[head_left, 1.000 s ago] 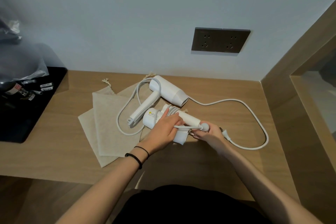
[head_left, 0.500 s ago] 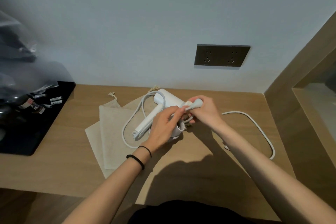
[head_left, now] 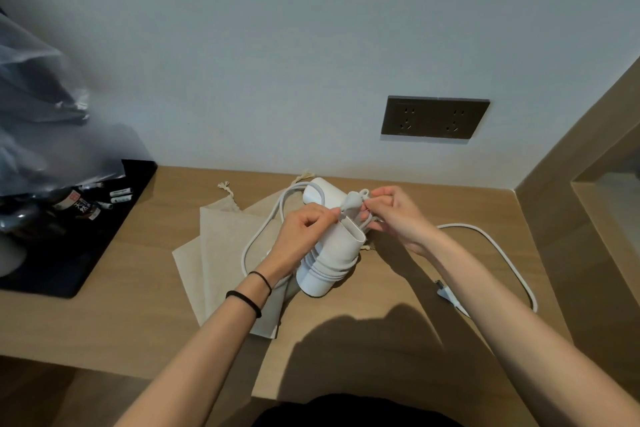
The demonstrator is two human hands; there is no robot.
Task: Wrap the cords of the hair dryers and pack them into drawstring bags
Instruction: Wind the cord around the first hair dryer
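A white hair dryer [head_left: 330, 263] with its cord wound round the body is lifted above the wooden desk [head_left: 121, 315]. My left hand [head_left: 304, 232] grips its body from the left. My right hand [head_left: 394, 215] pinches the cord's plug end [head_left: 353, 201] at the top. Behind it a second white hair dryer [head_left: 317, 192] lies on the desk, mostly hidden; its loose cord [head_left: 498, 253] runs right and ends in a plug [head_left: 446, 295]. Beige drawstring bags [head_left: 221, 246] lie flat on the left under the dryers.
A black tray [head_left: 69, 253] with small bottles and a plastic-wrapped object [head_left: 34, 114] sits at the desk's left end. A dark wall socket [head_left: 434, 118] is on the wall behind. A wooden side panel [head_left: 571, 218] bounds the desk on the right.
Both hands lifted the wrapped dryer up off the desk and tilted it on end. My right hand brought the plug end from the right side up to the top.
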